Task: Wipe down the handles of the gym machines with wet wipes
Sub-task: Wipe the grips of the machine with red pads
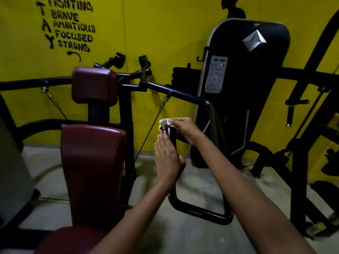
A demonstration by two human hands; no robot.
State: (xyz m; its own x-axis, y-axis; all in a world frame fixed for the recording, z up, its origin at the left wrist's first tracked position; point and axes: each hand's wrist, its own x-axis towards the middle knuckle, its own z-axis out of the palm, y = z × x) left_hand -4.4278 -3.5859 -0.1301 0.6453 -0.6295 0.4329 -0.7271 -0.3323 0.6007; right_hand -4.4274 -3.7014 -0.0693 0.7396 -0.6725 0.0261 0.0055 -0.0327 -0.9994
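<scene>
A white wet wipe [164, 122] sits at the top of the machine's black handle [172, 136], right of the maroon backrest [92, 169] — the right hand [185, 130] pinches it there with curled fingers. The left hand [167, 158] lies against the handle's near side, fingers straight, gripping nothing. The handle belongs to a black looped arm [201, 211] of the machine. Farther right stands a black weight-stack cover [245, 88] against the yellow wall [165, 33] — lettering is painted at far left.

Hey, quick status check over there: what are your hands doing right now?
Right hand pinching white wipe at top of black handle. Left hand flat against handle, fingers straight. Nothing blocking the handle.
</scene>
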